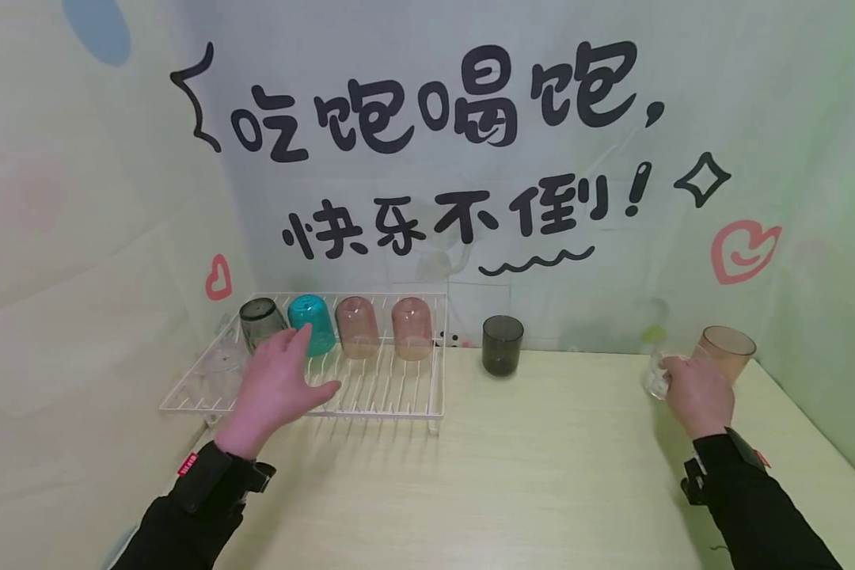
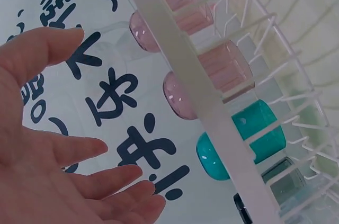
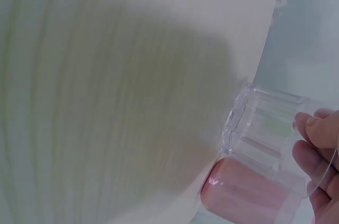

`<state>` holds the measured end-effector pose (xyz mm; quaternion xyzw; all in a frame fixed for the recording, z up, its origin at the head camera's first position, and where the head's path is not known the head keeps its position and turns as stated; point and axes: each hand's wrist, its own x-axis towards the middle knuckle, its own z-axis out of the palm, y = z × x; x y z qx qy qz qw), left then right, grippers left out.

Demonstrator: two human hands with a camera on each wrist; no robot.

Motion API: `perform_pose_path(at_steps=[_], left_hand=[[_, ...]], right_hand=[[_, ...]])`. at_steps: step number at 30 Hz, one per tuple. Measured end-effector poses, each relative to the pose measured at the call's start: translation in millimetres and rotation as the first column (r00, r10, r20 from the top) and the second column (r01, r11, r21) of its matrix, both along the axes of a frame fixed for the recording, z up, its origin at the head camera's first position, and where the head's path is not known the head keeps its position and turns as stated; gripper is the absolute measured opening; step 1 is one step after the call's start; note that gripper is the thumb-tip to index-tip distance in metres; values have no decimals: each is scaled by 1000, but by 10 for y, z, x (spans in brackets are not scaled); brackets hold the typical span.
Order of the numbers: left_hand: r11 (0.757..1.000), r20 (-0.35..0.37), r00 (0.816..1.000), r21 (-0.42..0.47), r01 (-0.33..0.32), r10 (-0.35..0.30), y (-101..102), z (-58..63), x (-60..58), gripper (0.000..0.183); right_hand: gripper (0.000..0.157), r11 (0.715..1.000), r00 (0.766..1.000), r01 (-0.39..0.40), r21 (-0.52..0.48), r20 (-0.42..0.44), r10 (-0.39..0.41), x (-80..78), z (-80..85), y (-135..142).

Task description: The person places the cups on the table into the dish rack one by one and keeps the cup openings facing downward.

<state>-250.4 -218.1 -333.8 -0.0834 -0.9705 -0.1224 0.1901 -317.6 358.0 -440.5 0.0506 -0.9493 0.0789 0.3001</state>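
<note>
My left hand (image 1: 274,388) reaches over the white wire rack (image 1: 399,414), thumb and fingers spread with nothing between them. Its fingertips overlap an upside-down teal glass (image 1: 315,328) in the head view; the left wrist view shows a gap between the fingers and the teal glass (image 2: 259,128). At the far right, my right hand (image 1: 701,394) grips a clear glass (image 1: 655,381). In the right wrist view, the fingers are curled at the rim of that clear glass (image 3: 265,134). Right beside it stands an upright pinkish-amber glass (image 1: 732,346), partly hidden by the hand.
On the rack, an upside-down grey glass (image 1: 259,319) stands left of the teal one, two pink glasses (image 1: 357,328) to its right. A clear glass (image 1: 221,376) is at the rack's left. An upright dark grey glass (image 1: 502,346) stands on the table by the back wall sheet.
</note>
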Motion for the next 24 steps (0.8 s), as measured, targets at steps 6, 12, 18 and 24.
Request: perform_pose_path(at_steps=[6,12,18,24], left_hand=[[999,63,998,-26,28,-27,125,-6,12,98],[997,85,994,-14,73,-72,228,-29,20,101],[993,119,986,5,121,-121,331,-79,26,108],[987,115,981,-11,159,-156,427,-114,30,110]], right_hand=[[16,999,999,-19,-30,-48,18,58,-13,-15],[16,999,999,-18,-36,-45,16,77,-10,3],[15,998,999,-25,-52,-22,24,121,-12,24],[17,998,999,-40,-55,-32,38,169,-36,20]])
